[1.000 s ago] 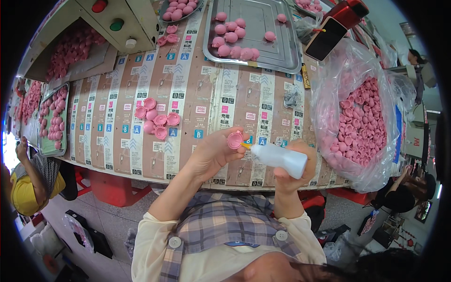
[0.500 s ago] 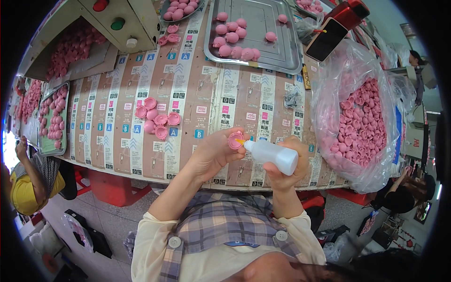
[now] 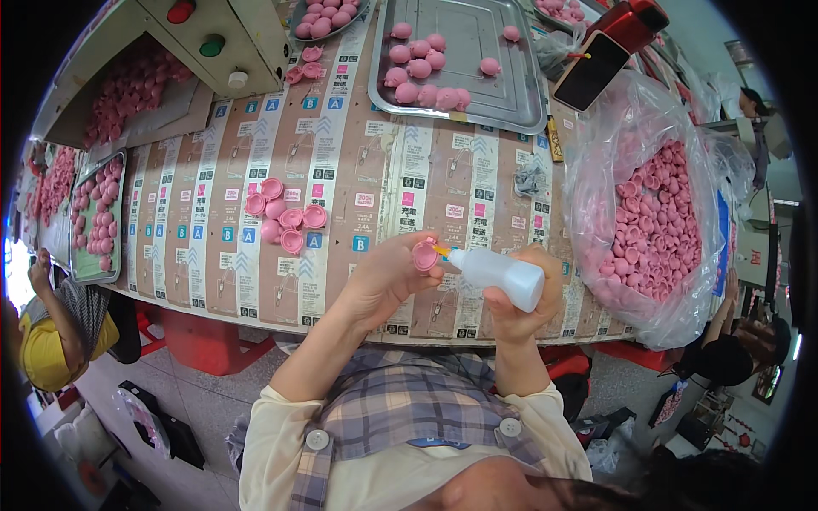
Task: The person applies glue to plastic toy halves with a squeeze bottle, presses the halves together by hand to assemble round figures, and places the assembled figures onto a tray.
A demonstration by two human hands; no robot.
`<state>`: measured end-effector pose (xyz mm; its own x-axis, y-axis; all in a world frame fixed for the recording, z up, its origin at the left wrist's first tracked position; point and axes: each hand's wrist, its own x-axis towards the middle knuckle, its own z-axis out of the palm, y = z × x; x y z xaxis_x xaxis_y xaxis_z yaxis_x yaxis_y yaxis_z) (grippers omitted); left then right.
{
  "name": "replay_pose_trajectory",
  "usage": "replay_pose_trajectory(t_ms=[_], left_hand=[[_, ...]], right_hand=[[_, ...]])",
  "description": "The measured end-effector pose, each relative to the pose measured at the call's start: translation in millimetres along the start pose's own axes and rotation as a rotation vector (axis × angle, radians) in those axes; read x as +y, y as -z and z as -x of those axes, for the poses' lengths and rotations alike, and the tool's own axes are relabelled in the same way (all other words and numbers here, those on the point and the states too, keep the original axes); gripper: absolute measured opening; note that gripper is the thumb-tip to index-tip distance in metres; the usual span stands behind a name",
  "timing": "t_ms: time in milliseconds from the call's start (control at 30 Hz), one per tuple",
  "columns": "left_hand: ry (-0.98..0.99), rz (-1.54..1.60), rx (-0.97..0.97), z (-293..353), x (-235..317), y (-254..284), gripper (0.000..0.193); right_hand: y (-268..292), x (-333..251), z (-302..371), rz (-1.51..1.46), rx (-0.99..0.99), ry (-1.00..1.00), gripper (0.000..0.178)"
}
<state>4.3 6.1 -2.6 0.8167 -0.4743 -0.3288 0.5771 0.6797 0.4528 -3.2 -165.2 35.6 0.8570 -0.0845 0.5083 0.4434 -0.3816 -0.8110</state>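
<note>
Between the fingers of my left hand (image 3: 388, 277) is a hollow pink half-shell (image 3: 425, 255), its open side showing. My right hand (image 3: 530, 298) grips a translucent white squeeze bottle (image 3: 503, 277), tilted on its side. The bottle's yellow nozzle tip (image 3: 441, 251) points at the shell's rim; whether it touches, I cannot tell. Left of my hands, a small group of pink half-shells (image 3: 290, 219) lies on the table, some hollow side up, some rounded side up.
A metal tray (image 3: 503, 94) holds several round pink pieces. At right stands a clear plastic bag (image 3: 588, 247) full of half-shells. A beige machine (image 3: 256, 38) with buttons is at the far left, a phone (image 3: 594, 70) at the far right. Another person (image 3: 60, 336) sits at left.
The bottle and my right hand have shifted slightly right, drawing the nozzle from inside the shell to its rim. My left hand stays nearly in place.
</note>
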Motion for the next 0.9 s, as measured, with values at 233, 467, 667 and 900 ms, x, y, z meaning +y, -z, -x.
replay_pose_trajectory(t_ms=[233, 467, 667, 900], left_hand=[[-0.084, -0.069, 0.028, 1.5, -0.3, -0.4, 0.040], [-0.072, -0.059, 0.083, 3.0, 1.1, -7.1, 0.041], [-0.128, -0.187, 0.048, 3.0, -1.0, -1.2, 0.038], [-0.164, -0.279, 0.048, 3.9, -0.5, 1.3, 0.037]], right_hand=[[4.2, 3.2, -3.5, -0.029, 0.058, 0.129, 0.048], [3.4, -0.7, 0.2, 0.068, 0.006, 0.045, 0.054], [3.3, 1.9, 1.1, 0.074, -0.010, 0.082, 0.054], [3.9, 3.1, -0.8, 0.123, -0.009, 0.138, 0.054]])
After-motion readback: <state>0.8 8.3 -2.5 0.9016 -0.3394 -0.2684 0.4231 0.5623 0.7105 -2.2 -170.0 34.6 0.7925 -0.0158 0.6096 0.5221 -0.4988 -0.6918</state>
